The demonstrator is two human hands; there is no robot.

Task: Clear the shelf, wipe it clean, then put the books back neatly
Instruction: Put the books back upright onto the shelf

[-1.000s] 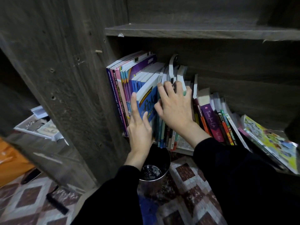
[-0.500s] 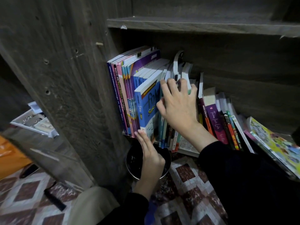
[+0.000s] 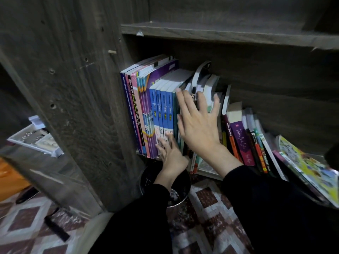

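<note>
Books [image 3: 139, 110] stand on the lower shelf [image 3: 211, 175], packed from its left end against the side panel [image 3: 82, 107] to its right end, where they lean and slump. Your right hand [image 3: 198, 125] is released, fingers straight and spread, palm flat on the spines at mid-row; your left hand [image 3: 171, 156] is likewise released, fingertips touching the feet of the blue volumes [image 3: 161, 110] at the front edge; neither hand grasps anything.

The step in hand appears to be squaring the row flush. Press evenly with both flat palms; push low and high together so the spines do not tip; keep the feet behind the front edge, since a round metal bin [image 3: 176, 197] sits directly below it. Next, raise the leaning group at the right end, the purple book [image 3: 240, 140] first, then the large colourful one [image 3: 308, 165].

Covers are glossy paperback and will probably slide against one another; several thin books [image 3: 201, 76] behind your fingers have curled, bent tops, so ease them straight instead of forcing them. The shelf and panel are dark, coarse wood grain with open drill holes.
</note>
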